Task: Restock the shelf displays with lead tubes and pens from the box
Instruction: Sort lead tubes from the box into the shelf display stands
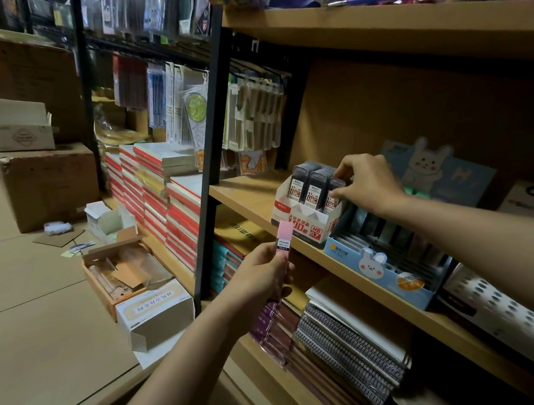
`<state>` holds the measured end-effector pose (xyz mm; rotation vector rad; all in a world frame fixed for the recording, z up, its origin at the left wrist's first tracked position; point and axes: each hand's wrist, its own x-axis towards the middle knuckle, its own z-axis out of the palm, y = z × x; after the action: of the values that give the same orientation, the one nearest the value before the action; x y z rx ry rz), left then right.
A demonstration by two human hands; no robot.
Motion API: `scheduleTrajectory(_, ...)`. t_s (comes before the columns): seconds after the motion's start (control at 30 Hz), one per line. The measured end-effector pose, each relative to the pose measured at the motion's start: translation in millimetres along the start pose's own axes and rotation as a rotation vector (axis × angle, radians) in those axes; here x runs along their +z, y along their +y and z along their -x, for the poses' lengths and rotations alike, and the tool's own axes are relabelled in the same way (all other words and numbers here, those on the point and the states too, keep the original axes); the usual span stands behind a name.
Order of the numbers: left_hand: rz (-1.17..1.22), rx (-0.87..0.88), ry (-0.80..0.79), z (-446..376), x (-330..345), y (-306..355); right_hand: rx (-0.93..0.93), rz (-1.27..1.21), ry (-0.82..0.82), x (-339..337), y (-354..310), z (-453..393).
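My left hand (261, 276) holds a pink lead tube (284, 238) upright in front of the shelf edge, below the displays. A white and red display box (297, 224) on the wooden shelf (245, 194) holds three rows of dark lead tubes (314, 186). My right hand (368, 182) reaches into its right-hand row, fingers pinched on the dark tubes there. Beside it stands a blue rabbit display box (367, 262) with dark slots.
Open cardboard boxes (122, 273) and a white carton (153, 309) lie on the floor at the left. Stacks of notebooks (163, 192) fill the lower left shelf, and spiral notebooks (348, 348) lie below. Hanging packets (251, 115) crowd the rack behind.
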<state>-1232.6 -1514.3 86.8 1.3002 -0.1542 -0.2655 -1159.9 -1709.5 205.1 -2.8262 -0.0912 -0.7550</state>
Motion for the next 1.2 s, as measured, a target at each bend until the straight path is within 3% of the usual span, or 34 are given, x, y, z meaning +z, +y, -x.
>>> scheduleTrajectory(0.17, 0.008, -0.005, -0.005, 3, 0, 1, -0.035, 0.146, 0.084, -2, 0, -2)
scheduleTrajectory(0.27, 0.018, 0.023, -0.01, 7, 2, 3, -0.035, -0.05, 0.152, -15, -6, 6)
scheduleTrajectory(0.33, 0.019, 0.051, -0.013, 9, 5, 5, -0.037, -0.244, 0.088, -25, -14, 23)
scheduleTrajectory(0.47, -0.015, 0.13, -0.062, 18, 22, 6, 0.054, -0.588, -0.261, -29, -24, 80)
scheduleTrajectory(0.57, -0.025, 0.166, -0.133, 23, 40, 4, 0.129, -0.728, -0.249, -30, -23, 113)
scheduleTrajectory(0.67, -0.089, 0.197, -0.179, 24, 58, 1, 0.106, -0.644, -0.216, -48, -13, 121)
scheduleTrajectory(0.73, -0.299, 0.311, -0.187, 24, 67, -3, 0.101, -0.549, -0.155, -71, 0, 116)
scheduleTrajectory(0.83, -0.822, 0.584, -0.249, 21, 77, -17, 0.12, -0.484, 0.006, -111, 27, 104)
scheduleTrajectory(0.9, -1.05, 0.681, -0.273, 21, 84, -25, 0.068, -0.315, 0.086, -129, 48, 103)
scheduleTrajectory(1.0, -1.211, 0.671, -0.297, 17, 86, -39, 0.004, -0.056, 0.148, -133, 73, 111)
scheduleTrajectory(1.2, -1.4, 0.664, -0.274, 8, 83, -55, -0.019, -0.035, 0.24, -109, 87, 112)
